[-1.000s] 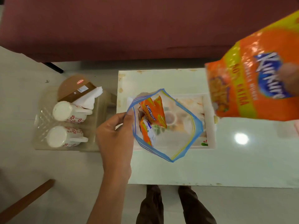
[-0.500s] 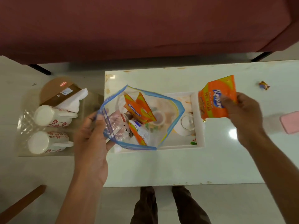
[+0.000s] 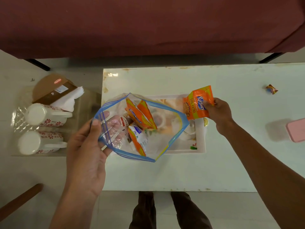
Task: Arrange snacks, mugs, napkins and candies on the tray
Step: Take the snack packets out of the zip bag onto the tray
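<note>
My left hand (image 3: 89,146) holds a clear zip bag (image 3: 165,139) with a blue rim open above the white tray (image 3: 200,146) on the table. Several orange snack packets (image 3: 140,118) lie inside the bag. My right hand (image 3: 217,111) grips one orange snack packet (image 3: 197,103) over the tray's far right corner. Two white mugs with red flowers (image 3: 42,114) (image 3: 38,142) lie on their sides in a clear basket (image 3: 21,128) on the floor at the left, beside white napkins (image 3: 69,100). A wrapped candy (image 3: 271,89) lies on the table at the right.
The white table (image 3: 181,172) stands in front of a dark red sofa (image 3: 148,25). A brown box (image 3: 52,90) sits in the basket. A pink object (image 3: 296,129) rests at the table's right edge. A wooden leg (image 3: 19,200) and my legs (image 3: 165,210) are below.
My right hand has brought the orange packet down from close to the camera to just above the tray's right side. My left hand keeps the bag open, now further over the tray.
</note>
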### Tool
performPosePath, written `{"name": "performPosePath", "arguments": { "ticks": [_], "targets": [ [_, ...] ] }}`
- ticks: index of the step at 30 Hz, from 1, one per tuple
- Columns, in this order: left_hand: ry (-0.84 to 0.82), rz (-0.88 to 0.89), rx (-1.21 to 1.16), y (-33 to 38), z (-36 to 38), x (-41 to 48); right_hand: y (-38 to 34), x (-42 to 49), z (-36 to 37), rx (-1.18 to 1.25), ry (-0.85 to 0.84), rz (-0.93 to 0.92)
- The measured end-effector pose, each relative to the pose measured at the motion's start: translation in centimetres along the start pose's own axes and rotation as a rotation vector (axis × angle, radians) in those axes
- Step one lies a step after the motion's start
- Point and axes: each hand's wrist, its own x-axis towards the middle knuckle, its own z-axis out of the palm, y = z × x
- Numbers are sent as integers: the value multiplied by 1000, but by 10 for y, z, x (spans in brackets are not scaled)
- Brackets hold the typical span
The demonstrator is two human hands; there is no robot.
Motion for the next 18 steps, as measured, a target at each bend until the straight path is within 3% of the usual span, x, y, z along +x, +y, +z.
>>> {"name": "performPosePath", "arguments": {
  "ticks": [5,10,15,18],
  "targets": [
    [19,-9,-31,-1,1,-1,14,7,-10,-98,70,29],
    [19,-7,-28,1,6,-5,1,-9,-31,-236,100,-92],
    [15,-6,-25,3,11,-8,-69,-90,-52,-276,133,-535],
    [7,5,-10,5,15,-12,-112,-157,-38,-182,-39,-711]
  ]
}}
